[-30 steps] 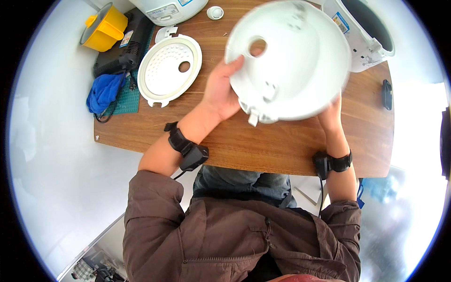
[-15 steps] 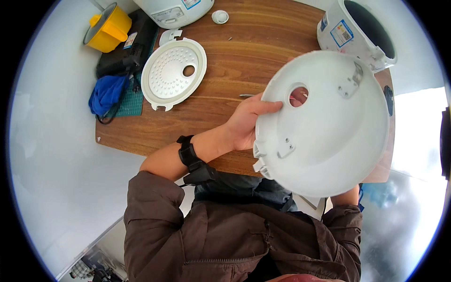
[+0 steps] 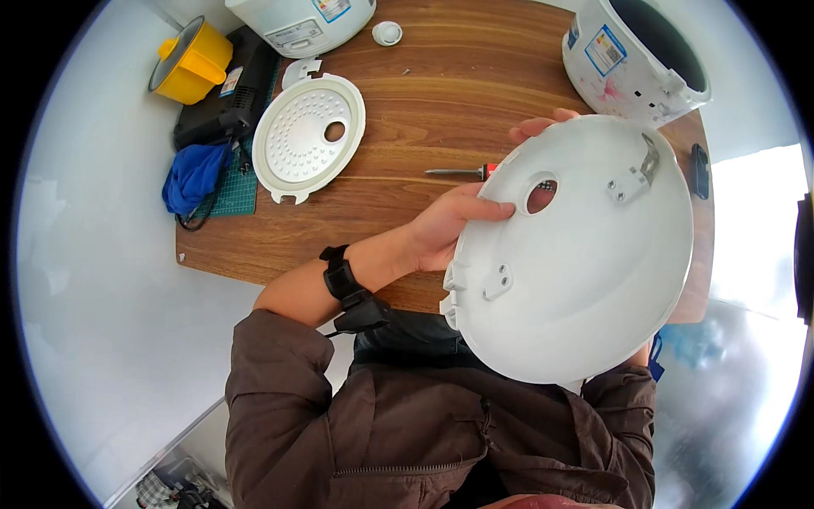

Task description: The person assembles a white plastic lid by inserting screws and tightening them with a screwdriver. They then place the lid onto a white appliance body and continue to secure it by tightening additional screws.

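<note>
A white rice cooker lid (image 3: 577, 280), its hollow side facing me, is tilted above the table's near right part. My left hand (image 3: 445, 225) grips its left rim, thumb on the inner face beside the round hole. Two small screwed plates sit inside the lid, one with a metal strip. Behind it is my right hand (image 3: 543, 126); only some fingers show past the upper rim, and whether they grip anything is hidden. A screwdriver (image 3: 458, 172) with a red handle lies on the table, partly covered by the lid.
A dimpled inner lid (image 3: 297, 140) lies at the left. Farther back stand a white cooker body (image 3: 309, 25), a round white cap (image 3: 387, 33) and an open cooker shell (image 3: 623, 85). A yellow pot (image 3: 193, 64), black case (image 3: 246, 85) and blue cloth (image 3: 195, 178) crowd the left edge.
The lid has shifted slightly down and left and turned a little. My right fingers now show beyond its upper rim, and the screwdriver's red handle has come into sight.
</note>
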`<move>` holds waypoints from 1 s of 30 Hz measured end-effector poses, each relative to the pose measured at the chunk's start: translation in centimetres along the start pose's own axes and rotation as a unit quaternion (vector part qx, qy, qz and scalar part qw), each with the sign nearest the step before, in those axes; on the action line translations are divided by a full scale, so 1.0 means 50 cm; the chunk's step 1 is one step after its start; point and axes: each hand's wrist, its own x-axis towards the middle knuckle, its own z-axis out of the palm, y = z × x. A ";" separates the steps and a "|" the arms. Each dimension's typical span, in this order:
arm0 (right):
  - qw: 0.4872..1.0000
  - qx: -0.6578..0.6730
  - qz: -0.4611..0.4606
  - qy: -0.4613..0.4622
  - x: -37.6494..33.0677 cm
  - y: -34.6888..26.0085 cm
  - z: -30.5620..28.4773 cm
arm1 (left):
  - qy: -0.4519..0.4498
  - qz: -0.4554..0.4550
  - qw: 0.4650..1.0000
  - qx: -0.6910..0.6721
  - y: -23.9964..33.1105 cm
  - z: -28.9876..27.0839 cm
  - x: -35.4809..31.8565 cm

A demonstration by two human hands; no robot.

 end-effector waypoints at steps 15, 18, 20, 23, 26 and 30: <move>0.954 -0.211 -0.174 0.127 0.018 -0.003 -0.121 | -0.006 0.366 0.845 0.391 0.001 0.010 0.012; 0.947 -0.212 -0.176 0.163 0.014 -0.011 -0.117 | -0.002 0.416 0.751 0.512 0.013 0.010 0.011; 0.921 -0.252 -0.176 0.237 0.020 -0.015 -0.109 | 0.024 0.435 0.715 0.546 0.004 0.007 0.008; 0.913 -0.245 -0.171 0.279 0.016 -0.007 -0.132 | 0.055 0.465 0.659 0.589 -0.001 0.004 0.011; 0.924 -0.238 -0.168 0.249 0.025 -0.012 -0.101 | 0.063 0.465 0.659 0.588 -0.004 0.009 0.007; 0.941 -0.278 -0.148 0.126 0.017 -0.026 -0.131 | 0.054 0.504 0.615 0.604 0.002 0.017 0.005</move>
